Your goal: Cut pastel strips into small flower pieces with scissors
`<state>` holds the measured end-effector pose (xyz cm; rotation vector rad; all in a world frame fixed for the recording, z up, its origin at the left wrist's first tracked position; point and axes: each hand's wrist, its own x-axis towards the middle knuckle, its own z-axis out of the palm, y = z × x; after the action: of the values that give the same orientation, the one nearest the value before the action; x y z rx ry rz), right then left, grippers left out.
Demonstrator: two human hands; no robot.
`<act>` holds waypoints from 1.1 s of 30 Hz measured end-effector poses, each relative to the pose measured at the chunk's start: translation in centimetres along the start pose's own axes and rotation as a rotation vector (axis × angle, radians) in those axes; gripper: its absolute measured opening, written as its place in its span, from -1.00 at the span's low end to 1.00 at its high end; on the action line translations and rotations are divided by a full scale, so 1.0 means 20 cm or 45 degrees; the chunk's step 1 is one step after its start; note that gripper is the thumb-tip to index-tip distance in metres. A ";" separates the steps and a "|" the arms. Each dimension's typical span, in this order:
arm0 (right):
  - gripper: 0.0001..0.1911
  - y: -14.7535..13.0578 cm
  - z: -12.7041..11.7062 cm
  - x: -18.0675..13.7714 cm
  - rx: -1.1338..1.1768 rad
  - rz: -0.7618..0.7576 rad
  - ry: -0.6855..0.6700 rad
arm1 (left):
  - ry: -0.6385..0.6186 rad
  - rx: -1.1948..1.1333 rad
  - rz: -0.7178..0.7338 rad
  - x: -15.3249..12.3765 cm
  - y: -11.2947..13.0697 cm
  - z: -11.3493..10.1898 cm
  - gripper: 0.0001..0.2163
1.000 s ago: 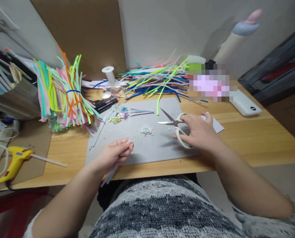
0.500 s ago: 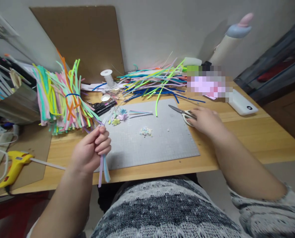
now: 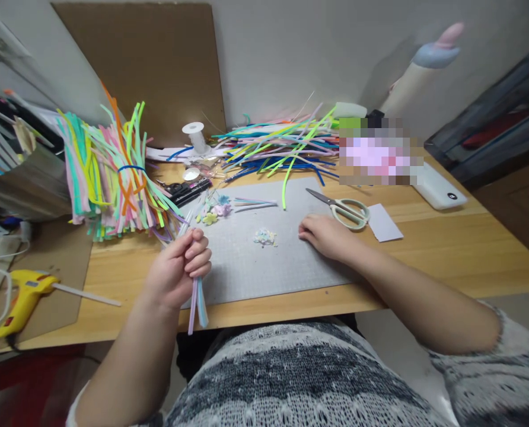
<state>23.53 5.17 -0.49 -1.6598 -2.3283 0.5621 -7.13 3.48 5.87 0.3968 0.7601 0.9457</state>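
Lilac and pale blue strips (image 3: 202, 308) hang below the left hand (image 3: 187, 264), whose fingers are wrapped tightly around them. The right hand (image 3: 322, 236) rests on the grey mat (image 3: 247, 270) with its fingers curled under; whether it pinches anything, I cannot tell. Between the two hands lies a small heap of pastel clippings (image 3: 264, 238). Scissors (image 3: 333, 204) lie just beyond the right hand, with a white card (image 3: 384, 223) beside their handles. Small flowers (image 3: 215, 214) sit beyond the left hand. Farther left on the worktop (image 3: 446, 249) are a colourful bundle (image 3: 107, 178) and a yellow glue gun (image 3: 26, 296).
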 end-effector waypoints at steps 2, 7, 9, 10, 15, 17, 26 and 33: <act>-0.88 -0.08 -0.01 0.03 0.094 -0.075 0.002 | -0.013 -0.017 -0.003 0.01 0.00 0.01 -0.79; -0.88 -0.25 0.01 0.17 0.156 -0.277 0.000 | -0.037 -0.076 0.002 0.02 0.00 0.05 -0.75; -0.91 -0.26 0.02 0.25 0.113 -0.236 0.025 | -0.044 -0.096 0.016 0.03 0.00 0.06 -0.75; -0.90 -0.26 0.03 0.28 0.099 -0.206 0.044 | -0.048 -0.101 0.022 0.03 0.01 0.06 -0.76; -0.88 -0.21 0.07 0.46 0.017 -0.122 0.062 | -0.068 -0.110 0.030 0.06 0.01 0.06 -0.75; -0.89 -0.20 0.10 0.50 -0.013 -0.109 0.043 | -0.075 -0.121 0.026 0.08 0.00 0.05 -0.73; -0.89 -0.25 0.06 0.43 -0.004 -0.159 -0.011 | -0.065 -0.143 0.051 0.11 -0.01 0.02 -0.72; -0.86 -0.28 0.02 0.23 0.032 -0.139 -0.037 | 0.052 -0.174 0.125 0.17 -0.04 0.04 -0.74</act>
<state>16.99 7.82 1.48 -1.5127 -2.4042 0.5944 -4.94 5.83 4.53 0.2985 0.7133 1.0942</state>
